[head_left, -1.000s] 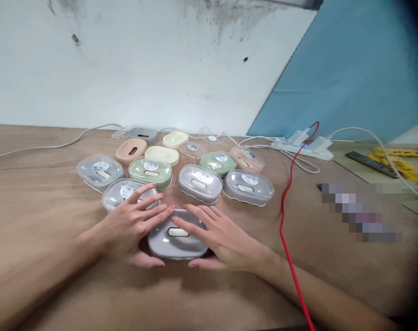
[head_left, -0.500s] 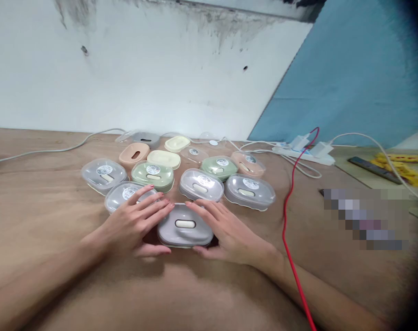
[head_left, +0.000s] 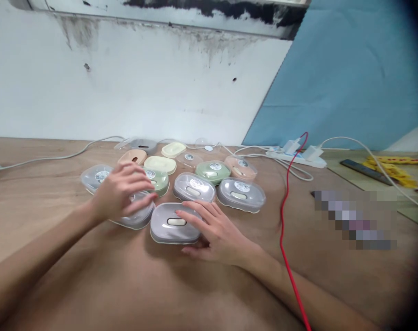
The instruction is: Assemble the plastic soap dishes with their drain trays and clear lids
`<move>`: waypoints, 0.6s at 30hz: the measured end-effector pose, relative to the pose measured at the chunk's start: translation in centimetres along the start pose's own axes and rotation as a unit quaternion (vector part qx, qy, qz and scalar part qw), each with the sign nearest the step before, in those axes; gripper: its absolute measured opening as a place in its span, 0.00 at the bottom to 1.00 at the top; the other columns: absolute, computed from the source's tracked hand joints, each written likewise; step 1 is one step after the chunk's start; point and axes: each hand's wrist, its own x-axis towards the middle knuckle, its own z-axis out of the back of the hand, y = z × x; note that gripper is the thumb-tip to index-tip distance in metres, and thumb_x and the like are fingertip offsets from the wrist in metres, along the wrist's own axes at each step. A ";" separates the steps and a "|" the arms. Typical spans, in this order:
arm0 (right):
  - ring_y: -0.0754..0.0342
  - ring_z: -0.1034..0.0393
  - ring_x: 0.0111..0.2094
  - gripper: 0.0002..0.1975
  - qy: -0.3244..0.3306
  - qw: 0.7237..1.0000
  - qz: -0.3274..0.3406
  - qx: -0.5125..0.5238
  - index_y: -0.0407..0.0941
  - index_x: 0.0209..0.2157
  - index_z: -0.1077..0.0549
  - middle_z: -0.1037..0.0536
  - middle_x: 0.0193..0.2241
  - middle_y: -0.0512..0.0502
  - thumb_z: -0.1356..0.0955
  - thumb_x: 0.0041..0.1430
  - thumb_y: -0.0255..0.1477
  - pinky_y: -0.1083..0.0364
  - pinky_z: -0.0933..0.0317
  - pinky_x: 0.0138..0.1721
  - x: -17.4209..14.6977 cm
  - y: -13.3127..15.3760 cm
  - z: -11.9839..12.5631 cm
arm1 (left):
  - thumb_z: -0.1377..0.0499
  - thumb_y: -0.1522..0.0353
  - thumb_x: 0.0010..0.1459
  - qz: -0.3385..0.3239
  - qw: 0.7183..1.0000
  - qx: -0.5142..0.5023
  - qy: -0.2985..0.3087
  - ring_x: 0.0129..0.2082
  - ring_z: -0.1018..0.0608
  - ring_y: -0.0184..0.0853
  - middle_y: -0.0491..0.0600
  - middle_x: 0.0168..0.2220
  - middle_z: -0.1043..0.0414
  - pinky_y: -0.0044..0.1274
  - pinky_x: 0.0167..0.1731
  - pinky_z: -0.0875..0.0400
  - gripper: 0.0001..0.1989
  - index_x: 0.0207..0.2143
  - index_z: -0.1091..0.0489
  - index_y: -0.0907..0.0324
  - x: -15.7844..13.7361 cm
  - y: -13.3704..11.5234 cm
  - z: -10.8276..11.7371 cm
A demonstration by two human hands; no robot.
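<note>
A grey soap box (head_left: pixel 160 230) with a clear lid and an oval slot in its top lies nearest to me. My right hand (head_left: pixel 217 230) rests on its right side, fingers stretched over the lid and thumb apart by the front edge. My left hand (head_left: pixel 124 191) is raised to the left of that box, holding nothing, its fingers apart and a little blurred. Beneath it is another grey soap box (head_left: pixel 136 218), partly hidden. A green soap box (head_left: pixel 160 184) with a round sticker shows just beyond the fingers.
More soap boxes stand behind: grey (head_left: pixel 241 195), green (head_left: pixel 213 172) and peach (head_left: pixel 241 168). Cream pieces (head_left: pixel 159 164) and a loose clear lid (head_left: pixel 190 159) lie farther back. A red cable (head_left: pixel 283 220) runs from a power strip (head_left: pixel 300 159) along the right.
My left hand has lifted off the nearest soap box and moved up and left. My right hand stays on it. The view has tilted up slightly.
</note>
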 end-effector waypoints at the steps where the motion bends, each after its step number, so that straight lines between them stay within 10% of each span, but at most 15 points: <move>1: 0.34 0.31 0.64 0.34 -0.010 1.000 0.003 -0.001 0.44 0.68 0.32 0.27 0.65 0.31 0.28 0.69 0.49 0.37 0.33 0.60 0.0 0.0 0.0 | 0.42 0.57 0.70 0.056 0.998 0.022 0.030 0.49 0.18 0.46 0.49 0.42 0.14 0.42 0.62 0.34 0.15 0.40 0.18 0.54 1.3 1.6 0.2; 3: 0.34 0.31 0.63 0.33 -0.033 0.999 0.009 -0.006 0.44 0.66 0.31 0.25 0.63 0.31 0.29 0.69 0.49 0.38 0.33 0.58 0.1 -0.1 0.1 | 0.44 0.57 0.70 0.229 0.967 0.068 0.090 0.58 0.22 0.49 0.51 0.49 0.15 0.42 0.66 0.37 0.17 0.45 0.18 0.53 3.8 5.5 0.2; 9: 0.38 0.28 0.60 0.24 -0.093 0.995 0.009 -0.025 0.44 0.62 0.27 0.23 0.60 0.32 0.31 0.73 0.43 0.41 0.31 0.56 0.4 -0.6 1.1 | 0.41 0.64 0.74 0.464 0.872 0.094 0.124 0.57 0.21 0.47 0.59 0.61 0.25 0.42 0.57 0.24 0.20 0.64 0.30 0.60 7.4 16.2 -3.0; 18: 0.37 0.27 0.59 0.19 -0.128 0.991 -0.002 -0.031 0.43 0.57 0.24 0.22 0.57 0.31 0.30 0.71 0.40 0.40 0.30 0.56 0.3 -1.6 1.5 | 0.36 0.61 0.72 0.507 0.842 0.075 0.170 0.53 0.19 0.44 0.56 0.59 0.26 0.40 0.52 0.19 0.20 0.61 0.28 0.60 7.9 19.8 -4.4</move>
